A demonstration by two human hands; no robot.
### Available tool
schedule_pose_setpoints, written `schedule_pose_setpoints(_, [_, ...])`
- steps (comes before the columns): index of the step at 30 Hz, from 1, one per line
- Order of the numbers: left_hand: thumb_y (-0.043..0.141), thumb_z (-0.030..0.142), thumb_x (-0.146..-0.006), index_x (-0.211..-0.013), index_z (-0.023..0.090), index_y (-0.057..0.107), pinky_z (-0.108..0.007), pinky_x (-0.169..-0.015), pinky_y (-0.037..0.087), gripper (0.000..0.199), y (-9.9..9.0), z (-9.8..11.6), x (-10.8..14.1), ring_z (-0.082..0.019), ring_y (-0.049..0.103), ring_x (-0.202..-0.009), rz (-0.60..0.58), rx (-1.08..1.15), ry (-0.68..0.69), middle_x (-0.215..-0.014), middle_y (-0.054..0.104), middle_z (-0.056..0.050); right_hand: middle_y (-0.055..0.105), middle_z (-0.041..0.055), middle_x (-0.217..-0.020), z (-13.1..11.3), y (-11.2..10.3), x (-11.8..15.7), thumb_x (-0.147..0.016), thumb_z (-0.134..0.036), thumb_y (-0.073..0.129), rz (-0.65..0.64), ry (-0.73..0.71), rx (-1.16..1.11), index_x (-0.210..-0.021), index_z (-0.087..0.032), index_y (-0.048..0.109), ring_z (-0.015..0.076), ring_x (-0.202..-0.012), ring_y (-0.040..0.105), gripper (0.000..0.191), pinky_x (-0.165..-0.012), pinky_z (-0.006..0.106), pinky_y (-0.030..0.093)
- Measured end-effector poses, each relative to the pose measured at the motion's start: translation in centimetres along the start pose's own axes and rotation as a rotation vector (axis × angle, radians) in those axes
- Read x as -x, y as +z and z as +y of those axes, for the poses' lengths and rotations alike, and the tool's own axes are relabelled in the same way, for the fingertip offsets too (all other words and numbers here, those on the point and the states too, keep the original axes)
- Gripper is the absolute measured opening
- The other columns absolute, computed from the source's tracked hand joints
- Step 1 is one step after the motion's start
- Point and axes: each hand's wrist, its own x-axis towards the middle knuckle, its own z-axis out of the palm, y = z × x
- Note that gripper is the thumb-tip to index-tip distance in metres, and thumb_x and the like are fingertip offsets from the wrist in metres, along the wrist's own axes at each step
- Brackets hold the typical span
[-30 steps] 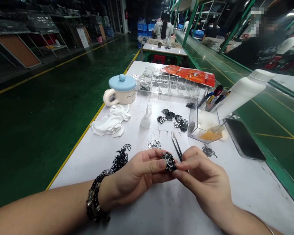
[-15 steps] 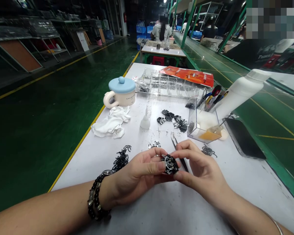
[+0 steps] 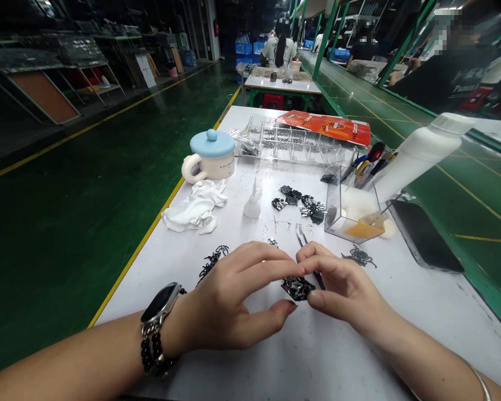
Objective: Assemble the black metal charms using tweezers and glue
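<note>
A small shiny black part is pinched by my right hand, whose thumb and fingers press on its right side. Around its left side curves my left hand, back upward, thumb and fingers apart; the fingertips reach the part's upper edge. Black-handled tweezers lie on the table behind my right hand, partly hidden. Loose black hooked pieces lie beyond my left wrist, and more thin black pieces sit right of my right hand. Several flat black parts lie farther back.
On the white table stand a blue-lidded mug, a small clear bottle, a clear tool box and a divided tray. A white cloth lies left, a phone right. People sit farther off.
My left hand has let go of the black part and turned from palm-up to back-up, its fingers opening above it. The view has shifted slightly.
</note>
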Motion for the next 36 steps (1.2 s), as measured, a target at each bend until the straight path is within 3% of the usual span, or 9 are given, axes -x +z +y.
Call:
schedule_pose_setpoints(14, [0.06, 0.001, -0.069, -0.093, 0.008, 0.064, -0.033, -0.063, 0.054, 0.025, 0.2, -0.1, 0.1, -0.018, 0.063, -0.072, 0.008, -0.238, 0.123, -0.079, 0.067, -0.011, 0.044, 0.0005, -0.092, -0.6, 0.5, 0.0, -0.073, -0.038, 0.068, -0.043, 0.162, -0.047, -0.084, -0.025, 0.063, 0.0142, -0.087, 0.045, 0.018, -0.077, 0.029, 0.036])
schedule_pose_setpoints(18, [0.059, 0.001, -0.07, -0.096, 0.006, 0.062, -0.032, -0.057, 0.054, 0.026, 0.2, 0.0, 0.1, -0.018, 0.062, -0.066, 0.005, -0.251, 0.134, -0.074, 0.066, -0.01, 0.045, 0.0002, -0.092, -0.8, 0.6, 0.0, -0.077, -0.037, 0.063, -0.055, 0.142, 0.035, -0.085, -0.026, 0.062, 0.0144, -0.089, 0.046, 0.014, -0.08, 0.03, 0.035])
schedule_pose_setpoints(22, [0.059, 0.001, -0.07, -0.092, 0.008, 0.062, -0.031, -0.053, 0.052, 0.023, 0.2, 0.0, 0.2, -0.017, 0.061, -0.062, 0.009, -0.269, 0.104, -0.071, 0.066, -0.009, 0.047, -0.0004, -0.091, -0.5, 0.6, 0.1, -0.081, -0.03, 0.06, 0.025, -0.024, 0.206, -0.094, -0.029, 0.058, 0.0141, -0.089, 0.046, 0.013, -0.08, 0.031, 0.036])
schedule_pose_setpoints(26, [0.058, 0.003, -0.071, -0.092, 0.011, 0.061, -0.028, -0.054, 0.052, 0.023, 0.4, 0.0, 0.3, -0.016, 0.061, -0.061, 0.009, -0.321, 0.096, -0.07, 0.066, -0.007, 0.044, 0.0016, -0.089, -0.4, 0.7, 0.5, -0.078, -0.013, 0.06, 0.155, -0.351, 0.442, -0.1, -0.025, 0.054, 0.0143, -0.086, 0.044, 0.026, -0.075, 0.031, 0.037])
schedule_pose_setpoints(29, [0.057, 0.005, -0.073, -0.09, 0.013, 0.061, -0.027, -0.055, 0.052, 0.019, 0.5, 0.0, 0.3, -0.015, 0.061, -0.062, -0.004, -0.371, 0.092, -0.071, 0.066, -0.005, 0.04, 0.0033, -0.089, -0.7, 1.1, 1.1, -0.074, -0.001, 0.054, 0.148, -0.547, 0.725, -0.101, -0.023, 0.055, 0.0156, -0.083, 0.041, 0.035, -0.07, 0.034, 0.034])
schedule_pose_setpoints(33, [0.054, 0.007, -0.074, -0.086, 0.014, 0.061, -0.025, -0.053, 0.049, 0.015, 0.5, 0.1, 0.2, -0.014, 0.06, -0.061, -0.037, -0.408, 0.064, -0.069, 0.065, -0.004, 0.042, 0.0043, -0.09, -1.2, 0.9, 1.6, -0.069, 0.0, 0.051, 0.11, -0.644, 1.031, -0.104, -0.023, 0.054, 0.0168, -0.079, 0.04, 0.043, -0.07, 0.037, 0.028])
schedule_pose_setpoints(36, [0.053, 0.007, -0.074, -0.086, 0.013, 0.061, -0.025, -0.05, 0.047, 0.016, 0.6, 0.0, 0.2, -0.014, 0.058, -0.058, -0.05, -0.419, 0.038, -0.067, 0.064, -0.004, 0.05, 0.0051, -0.089, -1.2, -1.0, 1.1, -0.073, -0.002, 0.051, 0.13, -0.628, 1.13, -0.103, -0.021, 0.052, 0.0173, -0.079, 0.043, 0.035, -0.07, 0.038, 0.028])
